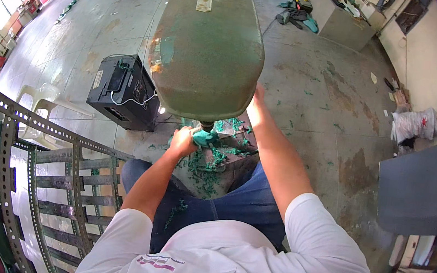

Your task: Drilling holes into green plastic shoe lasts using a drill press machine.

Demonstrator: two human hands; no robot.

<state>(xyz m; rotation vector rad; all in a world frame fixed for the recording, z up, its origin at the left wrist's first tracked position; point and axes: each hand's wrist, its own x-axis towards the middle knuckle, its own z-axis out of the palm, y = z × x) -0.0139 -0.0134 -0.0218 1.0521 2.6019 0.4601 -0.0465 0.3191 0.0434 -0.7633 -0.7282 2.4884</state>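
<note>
The green cloth piece (204, 137) is low in front of me, under the near end of the big green machine head (209, 58) and right by its dark shaft (206, 125). My left hand (183, 142) has its fingers bent in on the left side of the cloth. It looks like a small, snug grip, maybe so the cloth does not slip. I can't tell if the cloth touches the shaft.

My right hand (258, 94) goes up past the right side of the machine head. The head hides most of it, so I can't tell if it is open or closed, or if it has hold of anything. It may be there to hold on from the far side.

My knees are spread in blue jeans (201, 206), which I think makes room to get my arms in close. Green scraps (215, 161) lie on the floor between my legs, and some sit on my jeans, perhaps because they fall right there.

To the left stands a black box (124, 94) with a white cord (129, 102) looped on it. Nearer me is a metal rack (74, 189) full of holes. Far to the right, a gray board (413, 190) leans up.
</note>
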